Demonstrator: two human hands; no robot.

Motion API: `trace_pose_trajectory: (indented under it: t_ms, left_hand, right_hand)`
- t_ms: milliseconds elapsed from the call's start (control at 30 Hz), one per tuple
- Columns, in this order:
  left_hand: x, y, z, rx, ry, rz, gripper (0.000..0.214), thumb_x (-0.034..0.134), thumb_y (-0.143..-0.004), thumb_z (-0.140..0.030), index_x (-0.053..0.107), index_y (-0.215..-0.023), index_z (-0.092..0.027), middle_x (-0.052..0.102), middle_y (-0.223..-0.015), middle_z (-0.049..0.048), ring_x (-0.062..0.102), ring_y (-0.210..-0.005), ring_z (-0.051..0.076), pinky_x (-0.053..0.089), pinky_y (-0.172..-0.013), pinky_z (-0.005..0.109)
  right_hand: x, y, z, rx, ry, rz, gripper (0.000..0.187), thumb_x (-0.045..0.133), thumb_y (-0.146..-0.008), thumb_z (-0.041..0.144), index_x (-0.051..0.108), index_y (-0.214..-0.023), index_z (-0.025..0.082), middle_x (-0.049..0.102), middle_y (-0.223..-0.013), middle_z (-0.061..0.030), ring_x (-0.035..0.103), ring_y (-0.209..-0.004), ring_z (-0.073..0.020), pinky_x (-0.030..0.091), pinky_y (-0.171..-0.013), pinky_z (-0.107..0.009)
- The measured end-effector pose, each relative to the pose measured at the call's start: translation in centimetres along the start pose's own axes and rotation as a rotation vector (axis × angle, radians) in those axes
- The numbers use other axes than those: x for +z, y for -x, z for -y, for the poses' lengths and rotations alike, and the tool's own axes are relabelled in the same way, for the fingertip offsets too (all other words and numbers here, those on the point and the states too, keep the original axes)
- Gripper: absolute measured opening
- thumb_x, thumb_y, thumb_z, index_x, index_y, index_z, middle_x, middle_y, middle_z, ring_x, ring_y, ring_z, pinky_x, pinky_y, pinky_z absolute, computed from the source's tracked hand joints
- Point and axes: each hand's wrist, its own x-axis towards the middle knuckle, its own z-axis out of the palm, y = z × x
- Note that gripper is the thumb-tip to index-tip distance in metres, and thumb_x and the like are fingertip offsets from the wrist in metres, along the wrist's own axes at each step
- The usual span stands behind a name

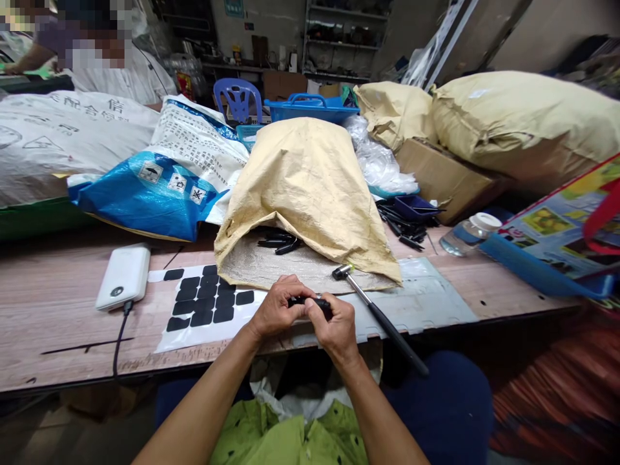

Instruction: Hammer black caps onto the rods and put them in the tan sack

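Note:
Both hands meet at the table's front edge, closed around one small black elongated piece [323, 305] whose exact kind I cannot make out. My left hand [281, 306] grips its left end, and my right hand [335, 325] pinches the right end. Just beyond them lies the open mouth of a tan woven sack [305, 174], with several black pieces [281, 243] inside. A hammer [378, 316] with a black handle rests right of my right hand, its head on the sack's lip. Left of my left hand is a white sheet of black rounded-square stickers [206, 298].
A white power bank [124, 276] with a cable stands at left. Blue-and-white sacks [169, 168] lie behind it. To the right are loose black pieces [402, 226], a clear jar [469, 234] and a blue tray [542, 271]. A person [116, 64] is at the far left.

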Motion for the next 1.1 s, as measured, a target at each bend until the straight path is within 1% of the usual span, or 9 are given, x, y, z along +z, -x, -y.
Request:
trace_pose_trajectory:
  t_ms: [167, 267, 333, 433, 600, 700, 800, 1000, 1100]
  left_hand:
    - [0.08, 0.18, 0.31, -0.115, 0.105, -0.009, 0.027, 0.070, -0.086, -0.038, 0.073, -0.104, -0.018, 0.070, -0.087, 0.0048, 0.060, -0.083, 0.020, 0.042, -0.081, 0.032]
    - [0.21, 0.37, 0.67, -0.194, 0.208, 0.015, 0.033, 0.071, -0.086, -0.041, 0.068, -0.110, -0.018, 0.067, -0.086, 0.0035, 0.060, -0.082, 0.019, 0.043, -0.077, 0.029]
    - [0.23, 0.45, 0.81, -0.214, 0.237, 0.027, 0.034, 0.071, -0.087, -0.042, 0.067, -0.110, -0.018, 0.064, -0.083, 0.0023, 0.058, -0.079, 0.018, 0.042, -0.073, 0.027]
    - [0.17, 0.50, 0.82, -0.208, 0.246, 0.041, 0.036, 0.072, -0.087, -0.045, 0.066, -0.111, -0.018, 0.062, -0.082, 0.0017, 0.055, -0.077, 0.016, 0.041, -0.071, 0.026]
    - [0.03, 0.42, 0.70, -0.193, 0.239, 0.066, 0.042, 0.074, -0.084, -0.045, 0.065, -0.114, -0.018, 0.063, -0.086, 0.0030, 0.057, -0.080, 0.017, 0.043, -0.074, 0.027]
    - [-0.05, 0.31, 0.53, -0.191, 0.245, 0.075, 0.040, 0.072, -0.086, -0.047, 0.066, -0.113, -0.018, 0.062, -0.081, 0.0018, 0.056, -0.078, 0.017, 0.042, -0.073, 0.027]
    - [-0.10, 0.18, 0.30, -0.174, 0.212, 0.073, 0.039, 0.070, -0.087, -0.047, 0.068, -0.111, -0.018, 0.062, -0.077, 0.0012, 0.055, -0.074, 0.017, 0.042, -0.073, 0.028]
    - [-0.08, 0.06, 0.48, -0.138, 0.163, 0.034, 0.035, 0.071, -0.085, -0.044, 0.072, -0.107, -0.017, 0.071, -0.095, 0.0068, 0.062, -0.090, 0.023, 0.045, -0.084, 0.032]
    - [-0.08, 0.00, 0.58, -0.120, 0.156, 0.027, 0.032, 0.071, -0.084, -0.042, 0.073, -0.105, -0.017, 0.073, -0.098, 0.0076, 0.064, -0.092, 0.024, 0.046, -0.086, 0.034]
  right_hand:
    - [-0.23, -0.07, 0.12, 0.065, -0.074, 0.063, 0.030, 0.064, -0.087, 0.042, 0.050, -0.071, 0.020, 0.042, -0.058, 0.0062, 0.036, -0.051, -0.0092, 0.026, -0.050, -0.025]
    - [-0.23, -0.09, -0.01, 0.093, -0.106, 0.071, 0.029, 0.064, -0.087, 0.043, 0.051, -0.074, 0.020, 0.039, -0.058, 0.0072, 0.032, -0.050, -0.0088, 0.024, -0.049, -0.025]
    - [-0.25, -0.14, -0.09, 0.102, -0.116, 0.069, 0.030, 0.065, -0.086, 0.043, 0.050, -0.073, 0.021, 0.036, -0.058, 0.0077, 0.031, -0.050, -0.0088, 0.023, -0.049, -0.025]
    - [-0.30, -0.26, -0.14, 0.114, -0.131, 0.058, 0.030, 0.064, -0.086, 0.040, 0.048, -0.070, 0.021, 0.034, -0.057, 0.0079, 0.031, -0.051, -0.0090, 0.023, -0.049, -0.025]
    - [-0.28, -0.42, -0.13, 0.125, -0.144, 0.047, 0.028, 0.062, -0.087, 0.038, 0.049, -0.070, 0.021, 0.035, -0.057, 0.0079, 0.030, -0.051, -0.0092, 0.024, -0.049, -0.026]
    - [-0.25, -0.54, 0.00, 0.120, -0.123, 0.048, 0.027, 0.062, -0.087, 0.038, 0.050, -0.071, 0.021, 0.037, -0.058, 0.0076, 0.032, -0.052, -0.0093, 0.024, -0.049, -0.026]
    - [-0.27, -0.68, 0.29, 0.120, -0.096, 0.039, 0.029, 0.062, -0.086, 0.039, 0.047, -0.069, 0.021, 0.036, -0.057, 0.0077, 0.032, -0.051, -0.0095, 0.024, -0.049, -0.026]
    - [-0.33, -0.69, 0.30, 0.105, -0.062, 0.036, 0.033, 0.061, -0.087, 0.042, 0.044, -0.067, 0.022, 0.035, -0.056, 0.0078, 0.034, -0.052, -0.0100, 0.025, -0.051, -0.026]
    - [-0.31, -0.64, -0.01, 0.094, -0.073, 0.053, 0.033, 0.061, -0.088, 0.043, 0.044, -0.068, 0.022, 0.036, -0.056, 0.0075, 0.035, -0.052, -0.0103, 0.026, -0.051, -0.026]
